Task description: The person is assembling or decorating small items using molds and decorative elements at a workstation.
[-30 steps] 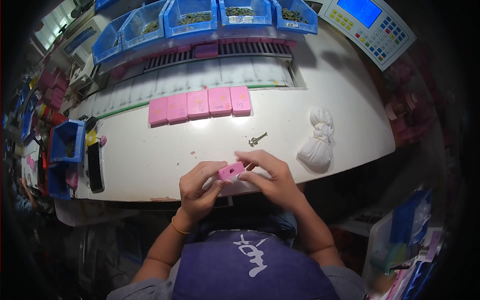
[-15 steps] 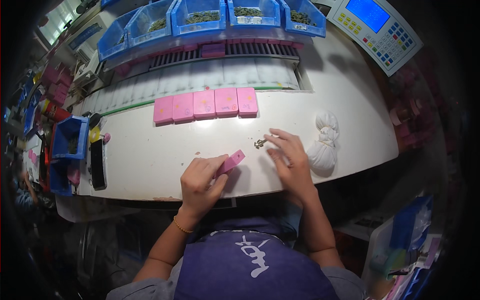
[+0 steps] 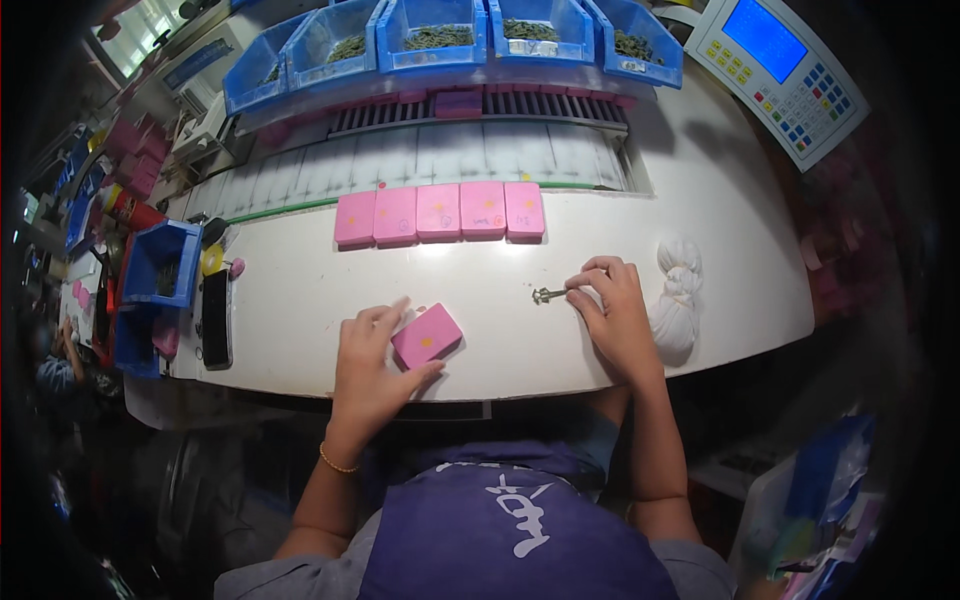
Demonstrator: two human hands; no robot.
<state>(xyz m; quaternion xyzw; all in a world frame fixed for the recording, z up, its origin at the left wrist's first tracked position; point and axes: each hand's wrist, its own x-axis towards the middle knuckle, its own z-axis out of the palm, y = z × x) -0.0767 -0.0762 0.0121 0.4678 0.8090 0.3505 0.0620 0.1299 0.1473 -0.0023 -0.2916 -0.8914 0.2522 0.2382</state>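
Note:
A pink block with a small yellow mark lies flat on the white table, at the near middle. Beside it my left hand is spread, thumb along the near side and fingers at the left side, not wrapped round the block. To the right, my right hand pinches the right end of a small dull-metal piece. Its thin stem runs to a branched left end close to the tabletop. The end between thumb and fingers is hidden. Just right of this hand sits a knotted white cloth bundle.
A row of several pink blocks stands behind my hands. Farther back, blue bins hold small greenish pieces above a roller rack. A keypad unit with a blue screen is at far right. A black phone lies left.
The pink block, tilted up in my left hand before, now lies flat and the fingers have spread from it. My right hand has closed on the metal piece. The whole view has shifted slightly.

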